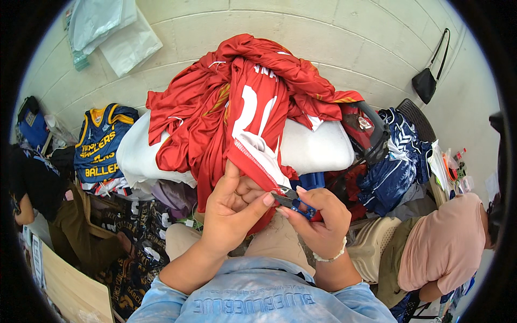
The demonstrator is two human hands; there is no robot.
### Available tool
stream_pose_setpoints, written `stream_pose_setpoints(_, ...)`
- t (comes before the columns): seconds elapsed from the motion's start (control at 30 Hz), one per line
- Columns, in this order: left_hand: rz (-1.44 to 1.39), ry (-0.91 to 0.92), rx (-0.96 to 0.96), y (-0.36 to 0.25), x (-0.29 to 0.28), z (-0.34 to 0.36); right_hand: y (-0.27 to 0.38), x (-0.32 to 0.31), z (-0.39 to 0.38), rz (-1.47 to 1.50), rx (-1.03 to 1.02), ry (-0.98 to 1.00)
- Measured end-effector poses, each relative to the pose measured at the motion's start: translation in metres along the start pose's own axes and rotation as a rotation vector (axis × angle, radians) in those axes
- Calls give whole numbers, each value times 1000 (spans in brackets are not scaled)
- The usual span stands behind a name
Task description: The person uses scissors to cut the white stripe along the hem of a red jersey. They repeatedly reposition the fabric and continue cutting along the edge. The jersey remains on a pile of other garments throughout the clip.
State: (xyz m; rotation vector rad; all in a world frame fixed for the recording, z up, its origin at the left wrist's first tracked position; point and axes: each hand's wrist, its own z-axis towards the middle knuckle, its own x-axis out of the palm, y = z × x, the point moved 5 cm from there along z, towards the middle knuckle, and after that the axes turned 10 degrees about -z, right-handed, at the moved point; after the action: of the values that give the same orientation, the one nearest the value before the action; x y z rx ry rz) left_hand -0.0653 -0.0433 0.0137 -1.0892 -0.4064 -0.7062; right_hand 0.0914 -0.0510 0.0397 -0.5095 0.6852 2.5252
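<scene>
A pile of red jerseys (204,134) with white print and gold stripes lies on a white padded surface (315,148). One jersey's edge (250,156), with white stitching, hangs down toward me. My left hand (229,212) holds that edge, thumb and fingers pinched at its lower end. My right hand (318,223) grips small thread snips (295,206) with blue handles, their blades at the fabric edge beside my left thumb.
Navy-and-yellow jerseys (102,145) lie left, blue patterned clothing (390,167) right, beside a dark red-and-grey appliance (363,132). A person in black (46,188) sits left, another in pink (439,242) right. Plastic bags (121,43) and a black bag (425,83) hang on the wall.
</scene>
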Motion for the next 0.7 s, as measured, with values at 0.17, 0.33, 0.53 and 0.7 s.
stream_pose_setpoints(0.17, 9, -9, 7, 1, 2, -1, -1, -1, 0, 59, 40, 11)
stream_pose_setpoints(0.33, 23, 10, 0, 0, 2, 0, -4, 0, 0, 87, 72, 28)
stream_pose_setpoints(0.53, 79, -21, -24, -2, 1, 1, -12, 6, -5, 107, 130, -21)
stream_pose_setpoints(0.7, 26, -39, -81, -5, 0, 2, -41, 22, -19, 1028, 793, -145)
